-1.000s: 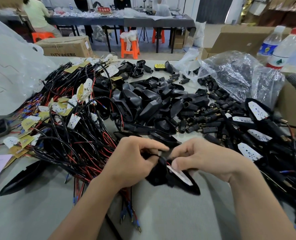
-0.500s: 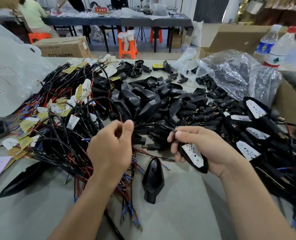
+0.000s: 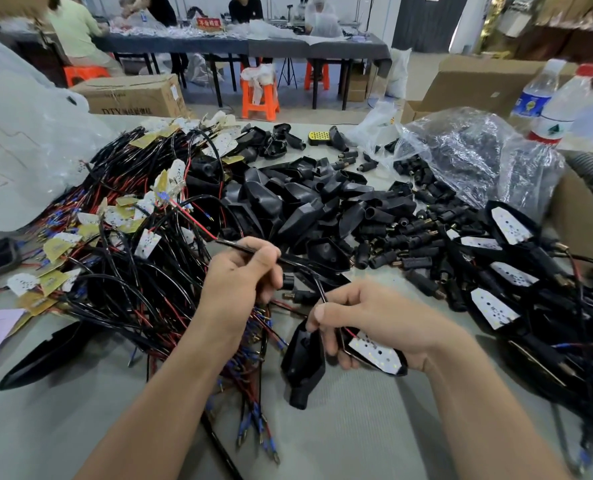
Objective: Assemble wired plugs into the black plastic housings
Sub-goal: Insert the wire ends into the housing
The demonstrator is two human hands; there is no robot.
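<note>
My left hand [image 3: 239, 282] pinches a black sheathed cable [image 3: 298, 263] whose red and black leads run up and left. That cable curves down into my right hand [image 3: 374, 320], which grips a black-rimmed piece with a white dotted LED board [image 3: 378, 355]. A loose black plastic housing [image 3: 303, 365] stands on the grey table just left of my right hand, touching its thumb. More black housings [image 3: 288, 206] are heaped in the middle. Small black plugs [image 3: 402, 244] lie scattered to their right.
A tangle of red and black wires with board tags [image 3: 115, 258] fills the left. Finished wired units [image 3: 517, 271] pile at the right. A clear bag of parts [image 3: 472, 157], two bottles [image 3: 548, 105], cardboard boxes and a black lens [image 3: 45, 358] surround the work spot.
The hands, first together on the housing, drew apart. The housing now lies on the table. My left hand pulled the cable up and left; my right hand lowered with the LED piece.
</note>
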